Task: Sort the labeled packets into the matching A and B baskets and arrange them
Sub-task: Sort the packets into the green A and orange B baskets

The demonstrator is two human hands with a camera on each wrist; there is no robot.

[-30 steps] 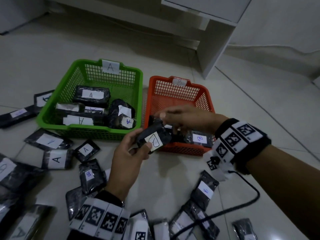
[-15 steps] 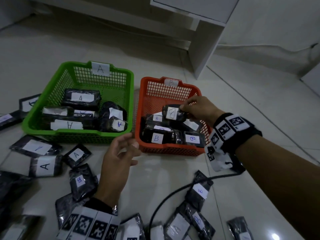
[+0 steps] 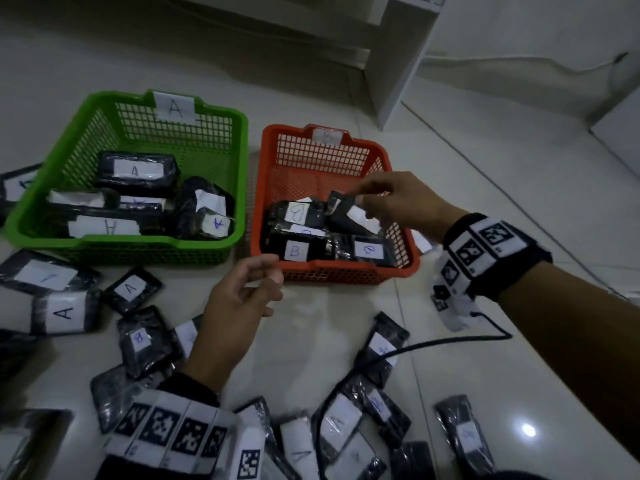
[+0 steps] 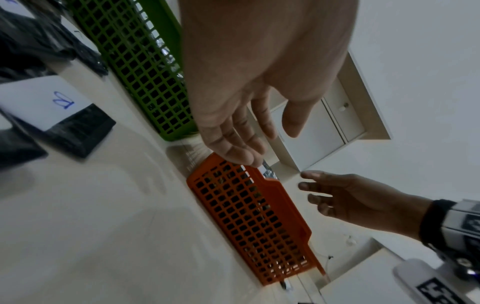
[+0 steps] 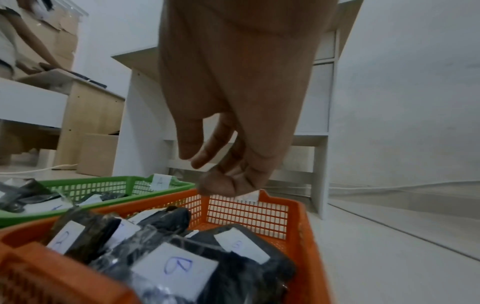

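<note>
1. Green plastic mesh basket (image 3: pixel 242 140), tagged A on its far wall: it holds several black film-wrapped packets with white paper labels; the readable labels there say A (image 3: pixel 135 171).
2. Orange plastic mesh basket (image 3: pixel 266 168), just beside the green one on its right, with a pale tag on its far wall whose letter is blurred: black packets lie stacked toward its near end, and the readable labels say B (image 3: pixel 294 251).
3. Right hand (image 3: pixel 401 202), above the orange basket: in the head view its fingertips look to be pinching the upturned corner of a tilted black packet (image 3: pixel 349 214) lying on the stack, but in the right wrist view the fingers hang loosely curled with nothing clearly between them. Whether it holds that packet cannot be told.
4. Left hand (image 3: pixel 239 299), in front of the orange basket's near rim and apart from it: fingers relaxed and spread, holding nothing.
5. Unsorted packets on the pale tiled floor (image 3: pixel 519 174): many remain, to the left of the baskets and in the foreground, with both A (image 3: pixel 64 311) and B (image 3: pixel 138 339) labels among them.
6. Black cable (image 3: pixel 433 344) trailing from the right wrist across some floor packets.
7. Progress, as judged: sorting is partly done. Each basket holds a handful, loosely heaped, and most of the floor packets, plus the tidying, are left.
</note>
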